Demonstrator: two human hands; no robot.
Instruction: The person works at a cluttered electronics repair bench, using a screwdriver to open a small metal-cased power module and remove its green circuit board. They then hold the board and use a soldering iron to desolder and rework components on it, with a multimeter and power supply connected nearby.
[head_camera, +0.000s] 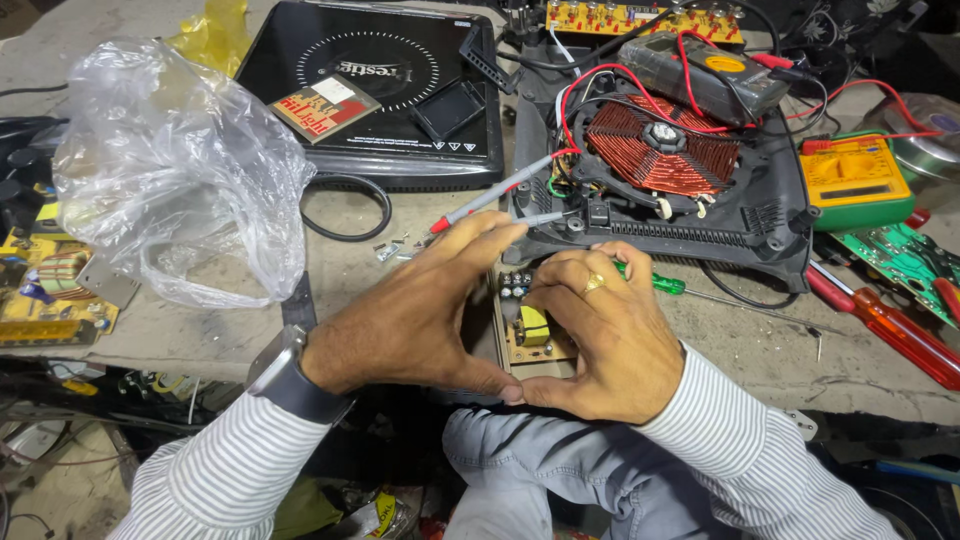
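Circuit board (530, 330) cupped between both hands at the near counter (400, 290) edge, just in front of the opened induction cooker (660, 170).

Left hand (420, 310) curls round the board's left side, also pinching a red-tipped meter probe (500, 190) whose tip points up toward the cooker; right hand (600, 330), ringed, closes on the right side, fingers bent over the top. Gripped from both sides, the board stays steady and faces up, likely for inspection. A green screwdriver (665, 285) lies just behind.

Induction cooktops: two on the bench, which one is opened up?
The right-hand cooktop, just beyond both hands: top off, copper coil and red wires exposed. The left cooktop still has its black glass top on, with small parts lying on it.
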